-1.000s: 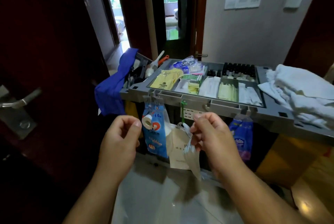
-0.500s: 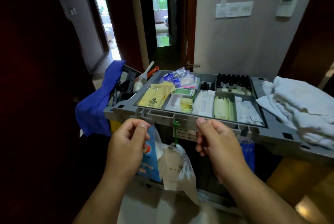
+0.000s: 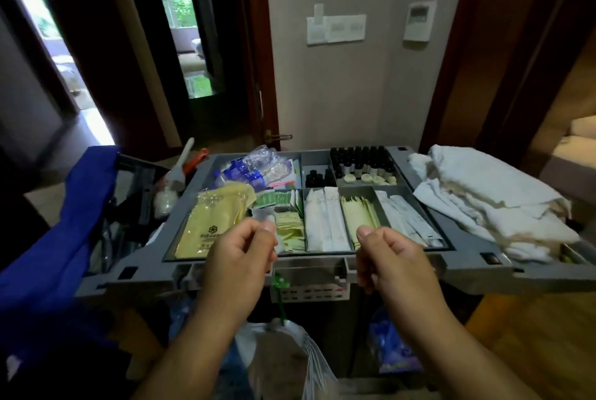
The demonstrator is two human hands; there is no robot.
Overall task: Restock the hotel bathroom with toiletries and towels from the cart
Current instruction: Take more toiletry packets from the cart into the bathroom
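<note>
Both have risen to the cart tray point(image 3: 467, 266) edge; left hand point(image 3: 238, 251) and right hand point(image 3: 393, 257) curled, holding nothing.

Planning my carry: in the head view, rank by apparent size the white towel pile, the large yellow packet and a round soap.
white towel pile
large yellow packet
round soap, farther back, yet clearly smallest

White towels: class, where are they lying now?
In the head view, the white towels sit piled at the right, just beside the grey toiletry tray.
</note>
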